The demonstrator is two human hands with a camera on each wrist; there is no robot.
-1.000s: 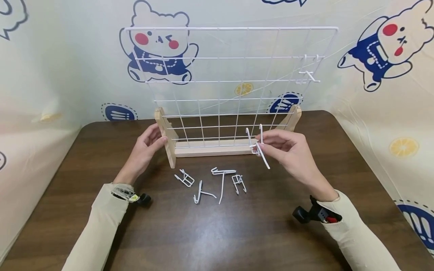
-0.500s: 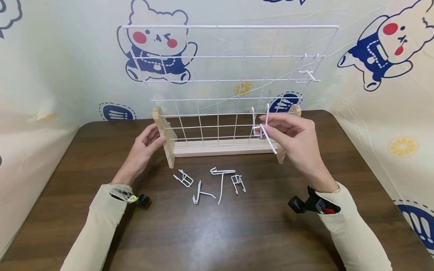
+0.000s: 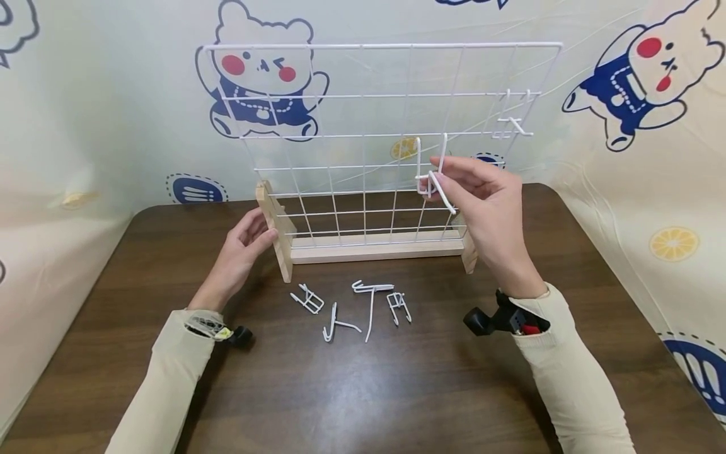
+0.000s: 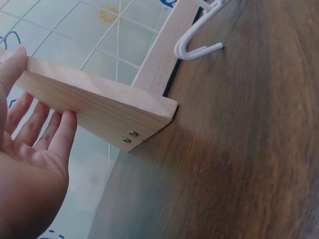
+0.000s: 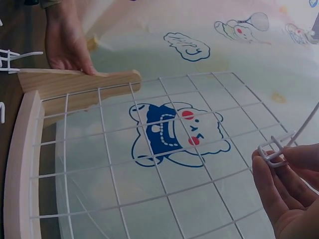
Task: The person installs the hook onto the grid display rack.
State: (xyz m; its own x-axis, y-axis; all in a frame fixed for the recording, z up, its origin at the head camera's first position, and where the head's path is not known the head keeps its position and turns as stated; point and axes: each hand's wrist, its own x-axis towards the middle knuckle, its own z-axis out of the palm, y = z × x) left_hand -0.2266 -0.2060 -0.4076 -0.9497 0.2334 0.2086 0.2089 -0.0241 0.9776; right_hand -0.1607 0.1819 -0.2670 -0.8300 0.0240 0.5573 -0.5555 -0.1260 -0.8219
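A white wire grid rack [image 3: 365, 135] stands upright in a pale wooden base [image 3: 374, 253]. My left hand [image 3: 245, 251] holds the base's left side piece [image 3: 276, 230], thumb on its front edge and fingertips against its outer face, as the left wrist view shows. Between right thumb and fingers, my right hand [image 3: 482, 205] pinches a white wire hook [image 3: 442, 192] in front of the grid. Its two bent tips point up and its prong slants down toward me. In the right wrist view, the hook's small wire frame [image 5: 271, 152] overlaps the grid's bars.
On the brown table [image 3: 363, 391] in front of the base lie several white wire hooks [image 3: 372, 302]. Another hook [image 3: 515, 123] hangs at the grid's upper right. A patterned sheet [image 3: 113, 113] covers the wall behind.
My right hand has raised the hook from near the base to around mid-height of the grid. My left hand stays on the wooden side piece.
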